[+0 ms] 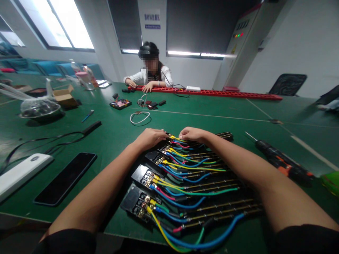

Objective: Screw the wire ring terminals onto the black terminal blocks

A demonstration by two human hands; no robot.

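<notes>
Several black strips with brass rails (pixel 225 204) lie side by side in front of me, each with a black terminal block (pixel 137 201) at its left end. Yellow-green, blue and red wires (pixel 190 167) with crimped ends run from the screws along the strips. At the farthest strip, my left hand (pixel 152 137) curls its fingers over the terminal block's end. Just right of it, my right hand (pixel 194 134) has thumb and finger pinched at a yellow wire (pixel 174 138). The fingertips partly hide that block and the wire.
An orange-black electric screwdriver (pixel 280 158) lies right. A phone (pixel 66 178) and a white power bank (pixel 26 173) lie left, near a bagged metal bowl (pixel 41 109). Across the table, a person (pixel 149 70) handles a long red slotted rail (pixel 212 92).
</notes>
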